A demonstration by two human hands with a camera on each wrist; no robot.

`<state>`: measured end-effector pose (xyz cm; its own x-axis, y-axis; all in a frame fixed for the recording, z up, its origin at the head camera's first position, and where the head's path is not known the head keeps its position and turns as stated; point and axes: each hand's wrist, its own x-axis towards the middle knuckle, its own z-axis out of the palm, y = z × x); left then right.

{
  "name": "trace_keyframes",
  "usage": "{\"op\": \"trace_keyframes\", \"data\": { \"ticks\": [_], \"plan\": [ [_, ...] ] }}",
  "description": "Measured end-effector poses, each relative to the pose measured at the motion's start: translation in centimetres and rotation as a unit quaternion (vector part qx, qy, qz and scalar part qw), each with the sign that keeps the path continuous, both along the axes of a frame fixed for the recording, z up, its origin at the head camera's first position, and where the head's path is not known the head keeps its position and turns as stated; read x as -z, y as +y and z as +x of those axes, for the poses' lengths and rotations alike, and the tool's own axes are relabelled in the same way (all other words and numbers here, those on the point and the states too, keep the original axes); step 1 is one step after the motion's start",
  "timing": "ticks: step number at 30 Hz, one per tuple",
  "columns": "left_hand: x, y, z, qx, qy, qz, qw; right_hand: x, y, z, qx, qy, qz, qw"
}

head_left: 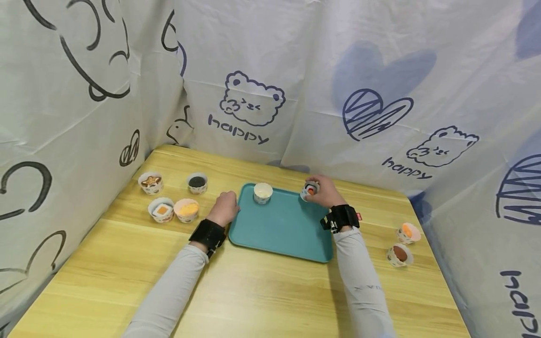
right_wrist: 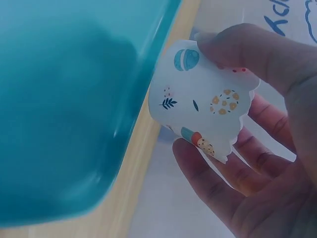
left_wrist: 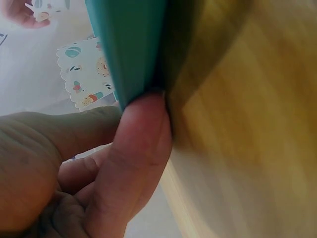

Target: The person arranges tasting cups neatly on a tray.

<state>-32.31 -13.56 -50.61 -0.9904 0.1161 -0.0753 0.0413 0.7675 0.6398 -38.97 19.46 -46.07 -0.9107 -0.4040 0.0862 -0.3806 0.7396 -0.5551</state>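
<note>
My left hand (head_left: 225,208) pinches the left rim of a teal tray (head_left: 279,230); in the left wrist view the thumb lies on one side of the rim and a finger (left_wrist: 141,129) on the other. With my right hand (head_left: 326,191) I grip a patterned paper baking cup (right_wrist: 190,94) between thumb and fingers at the tray's far right corner. Something red, white and dark shows inside that cup. Another paper cup (head_left: 262,197), pale inside, stands on the tray near its far left corner.
Left of the tray stand several paper cups, among them one with a gold star (head_left: 151,184), one with dark filling (head_left: 197,183) and one with yellow (head_left: 186,211). Two more, with orange (head_left: 408,233) and brown (head_left: 399,255) contents, sit near the table's right edge. Printed curtains hang behind.
</note>
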Motion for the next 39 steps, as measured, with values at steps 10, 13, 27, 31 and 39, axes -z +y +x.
{"op": "trace_keyframes", "data": {
  "ticks": [10, 13, 27, 31, 39],
  "plan": [
    [-0.4, 0.1, 0.2, -0.001, -0.003, -0.012, 0.9999, 0.8, -2.7, -0.1, -0.016, -0.014, -0.003, 1.0],
    [-0.3, 0.1, 0.3, -0.003, -0.002, -0.01, 0.9999, 1.2, -3.6, -0.1, -0.026, -0.011, -0.001, 1.0],
    [-0.1, 0.2, 0.0, -0.006, -0.001, -0.024, 0.9997, 1.6, -7.0, -0.3, -0.065, -0.028, -0.006, 0.997],
    [-0.1, 0.3, 0.0, -0.009, -0.003, -0.021, 0.9997, 1.8, -7.5, -0.5, -0.07, -0.029, 0.005, 0.997],
    [-0.1, 0.2, 0.0, -0.009, -0.001, -0.021, 0.9997, 2.1, -7.9, -0.4, -0.066, -0.038, 0.019, 0.997]
  ]
}}
